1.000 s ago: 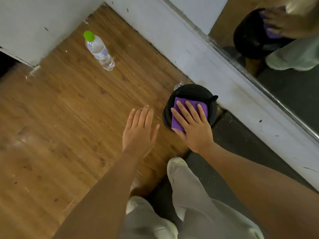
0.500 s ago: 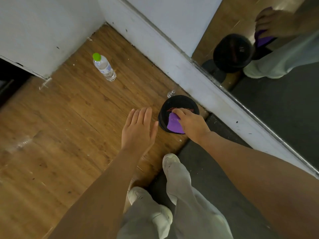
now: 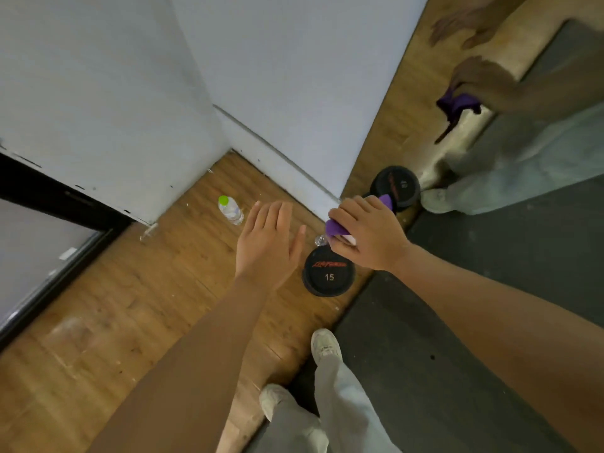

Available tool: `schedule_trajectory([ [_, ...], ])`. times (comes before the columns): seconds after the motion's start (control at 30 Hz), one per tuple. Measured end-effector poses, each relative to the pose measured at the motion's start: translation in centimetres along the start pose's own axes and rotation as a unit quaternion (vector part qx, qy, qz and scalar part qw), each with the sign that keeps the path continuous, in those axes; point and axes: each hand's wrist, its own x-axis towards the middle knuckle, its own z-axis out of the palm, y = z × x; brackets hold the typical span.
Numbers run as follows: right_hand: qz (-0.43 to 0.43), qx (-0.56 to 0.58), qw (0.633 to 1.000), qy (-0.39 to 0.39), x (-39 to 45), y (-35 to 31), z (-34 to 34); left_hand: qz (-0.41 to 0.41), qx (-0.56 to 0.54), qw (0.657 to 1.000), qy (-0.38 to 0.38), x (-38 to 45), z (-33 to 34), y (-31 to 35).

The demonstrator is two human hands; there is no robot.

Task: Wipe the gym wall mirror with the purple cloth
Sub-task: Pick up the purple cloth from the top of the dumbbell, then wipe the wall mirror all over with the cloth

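My right hand (image 3: 366, 233) has its fingers (image 3: 343, 217) curled round the bunched purple cloth (image 3: 335, 227), lifted clear above the black dumbbell (image 3: 328, 276) marked 15 on the wooden floor (image 3: 137, 305). My left hand (image 3: 266, 245) hovers flat, its fingers spread and holding nothing. The wall mirror (image 3: 523, 158) stands just beyond. A water bottle (image 3: 230, 209) stands near the corner.

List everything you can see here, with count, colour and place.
purple cloth: one, purple, gripped in the right hand, above the dumbbell
dumbbell: one, black, marked 15, upright on the wood floor by the mirror
water bottle: one, clear with green cap, on the wood floor near the corner
wall mirror: one, on the right
floor mat: dark, under the feet
shoes: two, white
left hand: open, empty
right hand: holds the cloth
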Motion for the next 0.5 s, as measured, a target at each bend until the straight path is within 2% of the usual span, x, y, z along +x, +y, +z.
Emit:
schedule_trajectory([
  [0.23,-0.074,-0.065,0.989,0.109,4.7,2.1,-10.9,0.079,0.070,0.989,0.106,8.4,-9.2,2.4],
  [0.5,-0.098,-0.149,0.965,0.191,9.3,4.9,-24.9,0.141,0.059,0.971,0.186,18.2,-18.4,6.3],
])
